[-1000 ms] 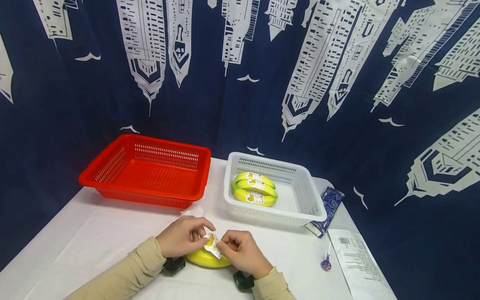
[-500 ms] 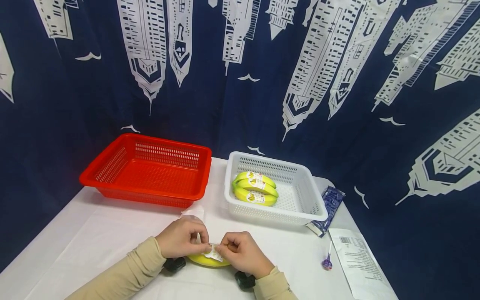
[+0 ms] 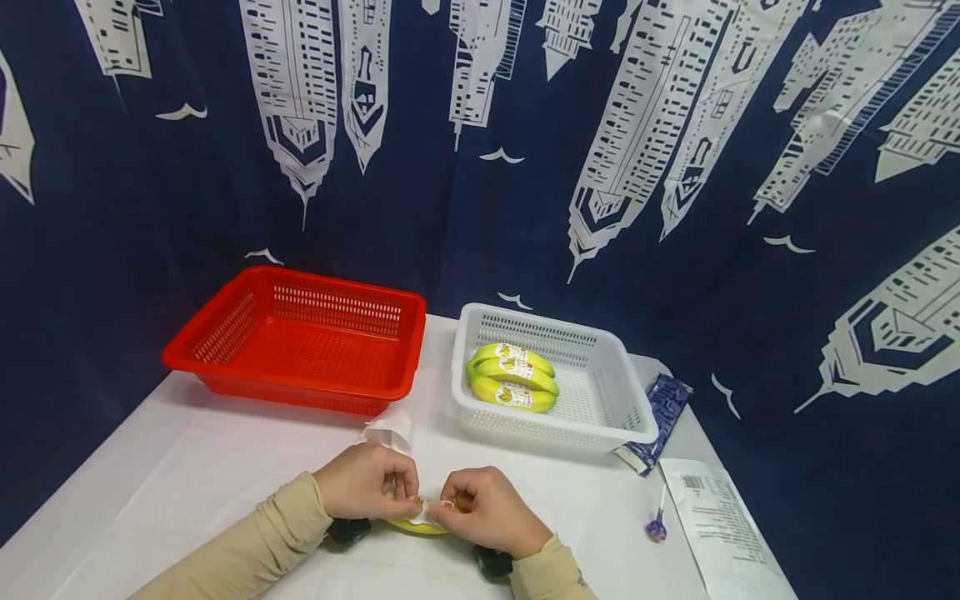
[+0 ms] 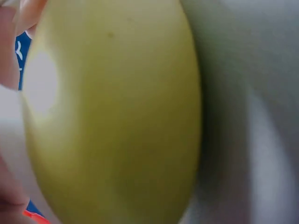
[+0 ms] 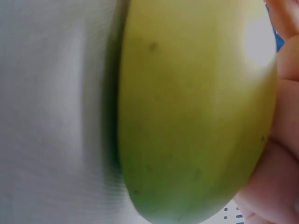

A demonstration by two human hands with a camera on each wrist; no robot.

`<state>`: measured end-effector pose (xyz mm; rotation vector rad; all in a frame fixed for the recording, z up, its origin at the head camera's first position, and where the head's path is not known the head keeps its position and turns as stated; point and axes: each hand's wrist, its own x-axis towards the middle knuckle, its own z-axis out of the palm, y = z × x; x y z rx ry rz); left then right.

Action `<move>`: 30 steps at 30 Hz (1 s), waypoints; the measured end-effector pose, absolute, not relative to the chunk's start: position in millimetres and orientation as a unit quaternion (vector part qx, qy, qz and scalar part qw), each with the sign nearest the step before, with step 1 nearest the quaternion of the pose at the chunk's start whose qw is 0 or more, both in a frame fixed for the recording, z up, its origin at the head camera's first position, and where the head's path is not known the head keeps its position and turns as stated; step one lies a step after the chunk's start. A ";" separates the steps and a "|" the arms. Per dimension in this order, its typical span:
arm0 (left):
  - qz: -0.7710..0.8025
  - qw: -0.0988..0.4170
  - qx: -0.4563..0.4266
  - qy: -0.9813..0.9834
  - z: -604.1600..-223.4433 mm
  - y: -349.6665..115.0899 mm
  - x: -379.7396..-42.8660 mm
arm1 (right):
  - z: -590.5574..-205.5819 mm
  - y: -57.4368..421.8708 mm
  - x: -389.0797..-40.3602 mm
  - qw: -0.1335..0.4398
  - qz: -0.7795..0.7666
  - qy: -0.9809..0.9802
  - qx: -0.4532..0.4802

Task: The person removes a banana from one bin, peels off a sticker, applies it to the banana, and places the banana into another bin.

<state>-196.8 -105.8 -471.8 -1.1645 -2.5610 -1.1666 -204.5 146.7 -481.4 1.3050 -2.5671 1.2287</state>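
One yellow banana (image 3: 417, 527) lies on the white tablecloth at the front, partly covered by both hands. Over its top stretches a white sticker (image 3: 429, 512) with a small banana picture. My left hand (image 3: 366, 483) pinches the sticker's left end between curled fingers and thumb, while my right hand (image 3: 489, 514) pinches the right end. How much of the sticker touches the peel cannot be made out. In the left wrist view the banana (image 4: 117, 116) fills the middle, fingers at the left edge. In the right wrist view its greenish end (image 5: 187, 186) shows, fingers at the right edge.
Behind the hands stand a red basket (image 3: 414, 367) at left and a white basket (image 3: 630, 400) holding several labelled bananas (image 3: 517, 375). A crumpled white paper (image 3: 390, 429) lies behind the left hand. At right are a blue packet (image 3: 660, 417), a lollipop (image 3: 657, 527) and a printed white pouch (image 3: 712, 517).
The sticker, earlier held up at a slant, has come down flatter over the banana. My left fingers have closed on its end, and both hands have lowered slightly.
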 end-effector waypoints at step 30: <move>-0.307 0.043 -0.322 -0.895 -476.0 -105.2 -198.8 | -479.6 150.8 -207.1 -0.004 0.321 -0.880 0.349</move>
